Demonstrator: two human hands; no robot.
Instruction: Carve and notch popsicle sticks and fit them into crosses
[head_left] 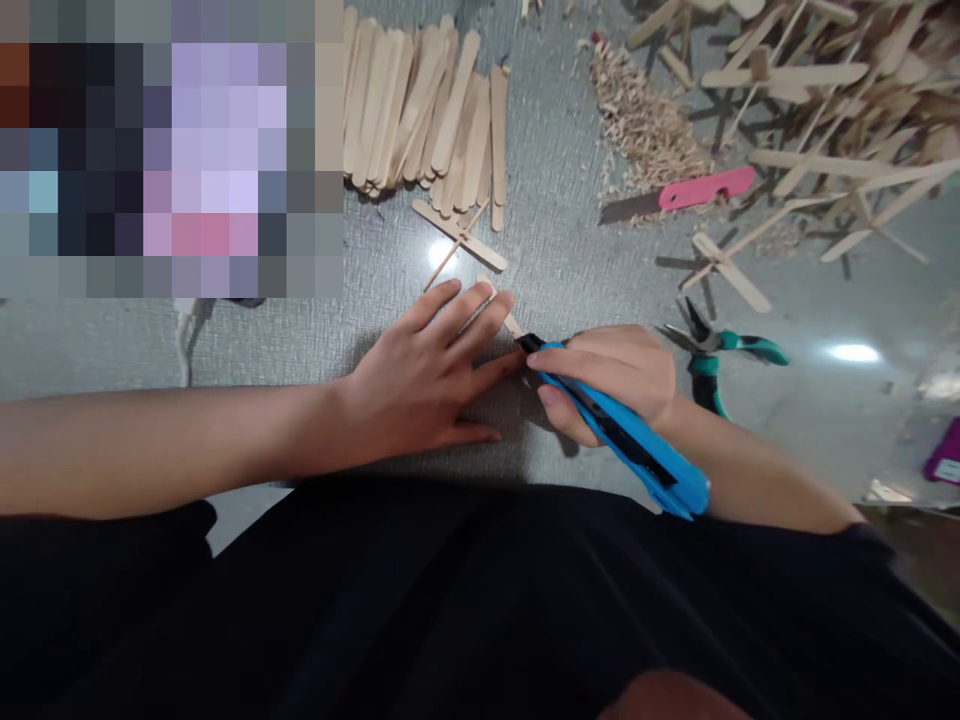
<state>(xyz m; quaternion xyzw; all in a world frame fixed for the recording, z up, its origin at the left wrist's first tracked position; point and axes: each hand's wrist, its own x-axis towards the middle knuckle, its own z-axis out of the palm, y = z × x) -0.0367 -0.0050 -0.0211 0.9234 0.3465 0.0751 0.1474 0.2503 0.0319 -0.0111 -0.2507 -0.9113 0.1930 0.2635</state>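
Observation:
My left hand [442, 365] lies flat with its fingers spread, pressing down a wooden craft stick [511, 324] on the table. In my right hand [619, 375] is a blue utility knife [630, 430], its black tip angled down at the near end of that stick, close to my left fingers. The blade itself is too small to make out, and part of the stick is hidden under my left hand. Just beyond my fingertips, a craft stick [484, 250] lies crossed by a thin wooden strip [442, 262].
A pile of craft sticks [405, 100] lies at the back. Right of it are wood shavings [645, 115], a pink-handled blade [705, 190] and many joined stick pieces [825, 130]. Green-handled pliers [709, 345] lie beside my right hand. A white cable [184, 340] runs at left.

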